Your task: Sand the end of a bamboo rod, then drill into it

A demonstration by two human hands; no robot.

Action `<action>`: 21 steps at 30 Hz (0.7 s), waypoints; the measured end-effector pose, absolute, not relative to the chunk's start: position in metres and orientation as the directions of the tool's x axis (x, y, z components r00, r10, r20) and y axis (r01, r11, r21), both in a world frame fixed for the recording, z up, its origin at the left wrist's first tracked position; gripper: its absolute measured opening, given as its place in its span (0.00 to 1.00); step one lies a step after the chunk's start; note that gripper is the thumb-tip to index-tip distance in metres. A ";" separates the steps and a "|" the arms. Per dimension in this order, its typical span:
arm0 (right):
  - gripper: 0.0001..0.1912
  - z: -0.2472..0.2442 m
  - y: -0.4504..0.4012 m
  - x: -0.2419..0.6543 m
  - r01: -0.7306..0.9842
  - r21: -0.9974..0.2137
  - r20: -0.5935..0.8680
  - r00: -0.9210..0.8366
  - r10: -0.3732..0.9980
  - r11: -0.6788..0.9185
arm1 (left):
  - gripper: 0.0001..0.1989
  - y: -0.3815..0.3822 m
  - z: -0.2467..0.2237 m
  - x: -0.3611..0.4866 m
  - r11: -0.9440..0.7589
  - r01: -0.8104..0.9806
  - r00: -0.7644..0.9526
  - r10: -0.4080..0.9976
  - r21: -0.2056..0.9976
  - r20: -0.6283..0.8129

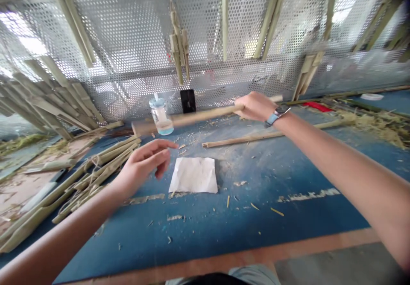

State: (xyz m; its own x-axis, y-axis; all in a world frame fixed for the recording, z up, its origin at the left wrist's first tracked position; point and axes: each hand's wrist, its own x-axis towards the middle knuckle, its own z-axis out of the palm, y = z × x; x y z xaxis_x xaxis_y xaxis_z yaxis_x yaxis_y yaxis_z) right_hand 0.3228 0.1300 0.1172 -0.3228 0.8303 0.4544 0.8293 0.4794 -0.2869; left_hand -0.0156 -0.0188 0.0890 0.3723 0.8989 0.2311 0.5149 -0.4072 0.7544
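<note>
My right hand (254,105), with a watch on its wrist, is closed round a long bamboo stick (198,116). The stick lies nearly level above the back of the table, its left end blurred and passing in front of a glass jar (163,116). Fingers apart and holding nothing, my left hand (150,159) hovers left of a creased white paper (194,175). A second bamboo stick (243,140) rests on the blue table behind the paper, below my right hand.
Bundled bamboo pieces (96,170) lie left, beside a knife-like tool (41,195). A black phone (188,100) leans against the perforated metal screen (128,33). Fibre shavings (368,127) and a red item (317,106) are at right. Bamboo strips stand at the back left.
</note>
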 end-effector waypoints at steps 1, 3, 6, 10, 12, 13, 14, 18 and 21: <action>0.26 0.122 0.130 0.318 0.819 -0.332 0.463 -0.291 0.838 0.468 | 0.17 -0.015 0.085 -0.021 -0.503 0.564 0.449 0.853 0.655 0.267; 0.27 0.132 0.126 0.304 0.739 -0.498 0.463 -0.217 0.859 0.455 | 0.18 -0.006 0.071 -0.027 -0.642 0.626 0.620 0.754 0.442 0.217; 0.26 0.143 0.109 0.274 0.360 -0.839 0.369 -0.175 0.913 0.408 | 0.15 0.003 0.037 -0.021 -0.727 0.595 0.739 0.663 0.343 0.122; 0.27 0.140 0.086 0.230 0.008 -0.958 0.273 -0.297 0.915 0.288 | 0.20 0.012 0.007 0.007 -0.777 0.577 0.784 0.613 0.252 0.097; 0.27 0.138 0.081 0.218 -0.028 -0.957 0.285 -0.294 0.912 0.290 | 0.19 0.018 0.004 0.021 -0.788 0.574 0.790 0.605 0.223 0.101; 0.28 0.139 0.081 0.216 -0.038 -0.950 0.308 -0.274 0.911 0.310 | 0.19 0.022 0.005 0.027 -0.789 0.577 0.790 0.605 0.214 0.102; 0.28 0.142 0.082 0.216 -0.042 -0.940 0.338 -0.253 0.906 0.339 | 0.18 0.026 0.006 0.032 -0.787 0.581 0.787 0.608 0.207 0.104; 0.29 0.166 0.089 0.223 -0.120 -0.865 0.500 -0.136 0.855 0.487 | 0.15 0.038 0.007 0.048 -0.758 0.611 0.761 0.642 0.230 0.093; 0.27 0.169 0.090 0.219 -0.212 -0.842 0.518 -0.055 0.854 0.497 | 0.22 0.044 0.002 0.057 -0.705 0.651 0.711 0.696 0.280 0.098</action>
